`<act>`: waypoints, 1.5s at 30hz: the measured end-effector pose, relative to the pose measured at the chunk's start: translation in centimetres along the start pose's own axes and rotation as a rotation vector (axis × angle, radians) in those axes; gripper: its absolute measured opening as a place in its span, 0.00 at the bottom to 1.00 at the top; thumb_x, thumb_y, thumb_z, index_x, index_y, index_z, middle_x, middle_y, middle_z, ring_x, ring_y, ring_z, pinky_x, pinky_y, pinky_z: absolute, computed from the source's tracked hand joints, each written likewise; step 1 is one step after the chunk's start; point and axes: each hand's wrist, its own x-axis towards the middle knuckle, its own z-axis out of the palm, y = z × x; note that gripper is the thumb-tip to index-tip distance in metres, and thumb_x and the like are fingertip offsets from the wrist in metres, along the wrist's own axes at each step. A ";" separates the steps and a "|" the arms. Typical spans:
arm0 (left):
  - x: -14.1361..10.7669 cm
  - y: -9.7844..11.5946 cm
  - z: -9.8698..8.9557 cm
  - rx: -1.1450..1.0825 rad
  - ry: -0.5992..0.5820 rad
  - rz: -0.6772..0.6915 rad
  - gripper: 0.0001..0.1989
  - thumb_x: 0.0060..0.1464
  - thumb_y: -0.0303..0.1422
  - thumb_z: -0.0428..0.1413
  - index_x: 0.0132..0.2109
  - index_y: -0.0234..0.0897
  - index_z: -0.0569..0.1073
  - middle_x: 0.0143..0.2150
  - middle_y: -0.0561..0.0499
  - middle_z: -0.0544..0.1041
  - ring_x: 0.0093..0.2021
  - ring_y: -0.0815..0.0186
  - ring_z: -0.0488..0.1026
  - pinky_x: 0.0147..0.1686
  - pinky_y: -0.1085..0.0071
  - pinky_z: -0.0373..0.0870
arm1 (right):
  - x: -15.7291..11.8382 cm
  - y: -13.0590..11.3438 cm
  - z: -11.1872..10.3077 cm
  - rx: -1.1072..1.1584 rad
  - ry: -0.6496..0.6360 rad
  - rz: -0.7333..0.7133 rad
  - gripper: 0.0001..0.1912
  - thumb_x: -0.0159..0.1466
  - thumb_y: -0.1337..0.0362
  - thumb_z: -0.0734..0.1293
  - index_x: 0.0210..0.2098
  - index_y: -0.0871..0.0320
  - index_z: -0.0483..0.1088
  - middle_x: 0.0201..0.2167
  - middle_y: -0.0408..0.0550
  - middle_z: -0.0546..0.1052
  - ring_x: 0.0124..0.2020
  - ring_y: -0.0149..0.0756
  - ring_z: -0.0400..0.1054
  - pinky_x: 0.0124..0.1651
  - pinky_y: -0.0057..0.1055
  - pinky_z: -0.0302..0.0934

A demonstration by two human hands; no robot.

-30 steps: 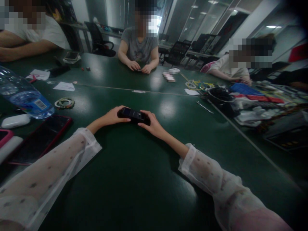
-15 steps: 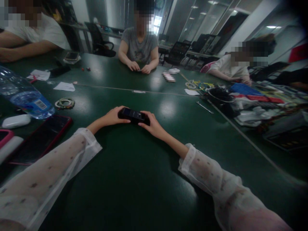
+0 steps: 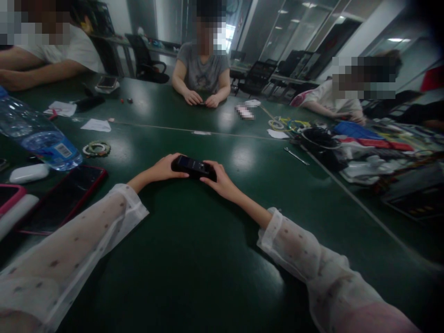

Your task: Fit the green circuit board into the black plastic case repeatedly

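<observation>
Between my two hands is a small black device [image 3: 192,166] with a lit screen facing up, over the dark green table [image 3: 194,249]. My left hand [image 3: 168,167] grips its left end, thumb along the near edge and fingers round the far side. At the right end my right hand [image 3: 219,179] holds it the same way, with the thumb on the near side. Whether the device touches the tabletop cannot be told. Sheer white dotted sleeves cover both forearms.
On the left are a water bottle [image 3: 57,148], a red-edged phone [image 3: 65,199], a white case [image 3: 29,173] and bracelets [image 3: 97,149]. A wrench [image 3: 296,156] and piled cables [image 3: 319,138] lie right. Three people sit around the table, one opposite [image 3: 203,69].
The view has shifted slightly, so the objects on the left appear a little further right. Both hands keep the same hold on the black device.
</observation>
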 end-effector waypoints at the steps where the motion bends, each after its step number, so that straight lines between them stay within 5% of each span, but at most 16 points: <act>1: 0.0 0.1 0.0 -0.002 0.000 -0.006 0.36 0.48 0.51 0.67 0.61 0.43 0.70 0.60 0.42 0.75 0.58 0.50 0.74 0.57 0.51 0.69 | 0.0 0.1 0.0 -0.003 0.002 -0.001 0.29 0.66 0.59 0.70 0.64 0.49 0.60 0.61 0.55 0.70 0.60 0.53 0.63 0.63 0.58 0.61; 20: -0.2 0.3 0.1 -0.085 0.016 -0.049 0.41 0.44 0.48 0.70 0.63 0.39 0.68 0.60 0.40 0.76 0.58 0.48 0.74 0.58 0.50 0.70 | 0.3 1.1 0.5 0.078 0.097 -0.001 0.29 0.66 0.51 0.70 0.63 0.53 0.62 0.58 0.57 0.72 0.56 0.50 0.68 0.60 0.53 0.66; 28: 0.0 0.0 0.0 -0.060 -0.019 0.021 0.32 0.50 0.46 0.67 0.60 0.43 0.71 0.60 0.44 0.76 0.60 0.51 0.73 0.60 0.50 0.68 | -0.1 1.6 0.2 -0.008 0.475 0.073 0.33 0.70 0.44 0.62 0.69 0.49 0.53 0.62 0.59 0.65 0.61 0.52 0.63 0.62 0.54 0.64; 35: 0.1 -0.3 -0.1 -0.024 -0.017 0.008 0.32 0.49 0.47 0.67 0.59 0.43 0.72 0.59 0.45 0.77 0.59 0.50 0.73 0.58 0.50 0.68 | 0.6 5.2 0.7 0.007 0.462 0.263 0.31 0.68 0.50 0.64 0.66 0.52 0.56 0.57 0.58 0.70 0.58 0.53 0.64 0.63 0.58 0.61; 45: 0.2 -0.4 0.0 -0.014 -0.010 0.011 0.31 0.48 0.47 0.67 0.58 0.43 0.73 0.57 0.45 0.77 0.57 0.52 0.74 0.58 0.51 0.68 | 0.5 4.6 0.6 -0.057 0.410 0.246 0.29 0.64 0.59 0.68 0.63 0.52 0.60 0.58 0.59 0.70 0.62 0.59 0.62 0.64 0.66 0.58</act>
